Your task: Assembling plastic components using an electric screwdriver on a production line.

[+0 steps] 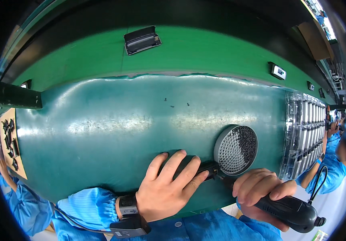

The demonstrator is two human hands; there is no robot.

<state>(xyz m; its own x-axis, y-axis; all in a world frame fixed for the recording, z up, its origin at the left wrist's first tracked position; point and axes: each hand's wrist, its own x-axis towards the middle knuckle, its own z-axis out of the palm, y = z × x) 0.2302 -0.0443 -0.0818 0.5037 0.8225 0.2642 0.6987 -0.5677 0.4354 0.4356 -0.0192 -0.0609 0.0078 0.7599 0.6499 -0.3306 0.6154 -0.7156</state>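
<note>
My left hand (167, 192) lies over a slim black plastic part (210, 167), fingers curled across it and pressing it to the green table mat. Most of that part is hidden under the fingers; its right end sticks out. Wrapped in my right hand (257, 185) is a black corded electric screwdriver (292, 212), tilted, its front end pointing left to the exposed end of the part. Whether the bit touches cannot be made out. Just beyond both hands stands a round grey screw dish (225, 156) with a perforated plate, small dark screws (248, 141) gathered on its right side.
A green conveyor belt (205, 50) runs along the far side, carrying an open black case (142, 41) and small devices (278, 71). Clear plastic trays (297, 138) stand right, a tan board (21, 160) with black parts left. Tiny black bits (172, 106) lie mid-table. Co-workers sit on both sides.
</note>
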